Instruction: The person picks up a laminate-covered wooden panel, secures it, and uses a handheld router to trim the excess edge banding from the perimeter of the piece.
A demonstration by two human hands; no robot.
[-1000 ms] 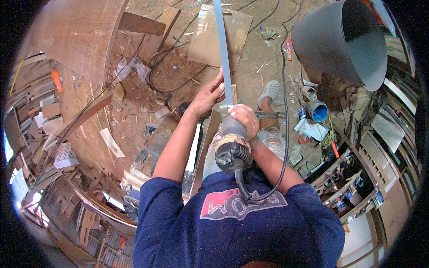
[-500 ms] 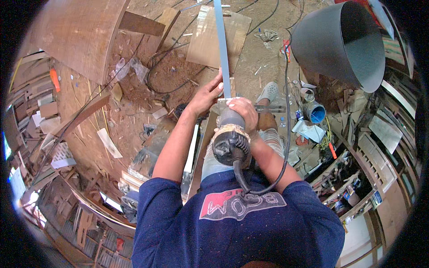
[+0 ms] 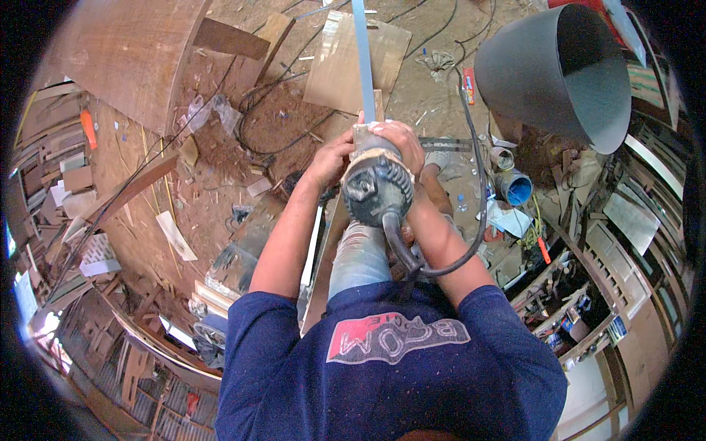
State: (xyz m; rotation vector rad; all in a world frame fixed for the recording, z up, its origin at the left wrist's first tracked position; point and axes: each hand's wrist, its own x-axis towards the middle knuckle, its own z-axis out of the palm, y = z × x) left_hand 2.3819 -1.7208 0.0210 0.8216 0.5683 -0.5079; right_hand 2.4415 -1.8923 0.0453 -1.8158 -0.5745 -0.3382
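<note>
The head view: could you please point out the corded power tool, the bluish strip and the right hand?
Power tool [image 3: 376,184], head view: on its black rear housing.
Bluish strip [image 3: 364,62], head view: middle of its visible length.
Right hand [image 3: 404,142], head view: on its back.

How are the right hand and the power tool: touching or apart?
Touching: the head view shows the right hand laid over the far end of the power tool.

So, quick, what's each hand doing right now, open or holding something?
Left hand: beside the power tool, fingers partly hidden; its grip cannot be told.
Right hand: closed over the power tool's far end.
</note>
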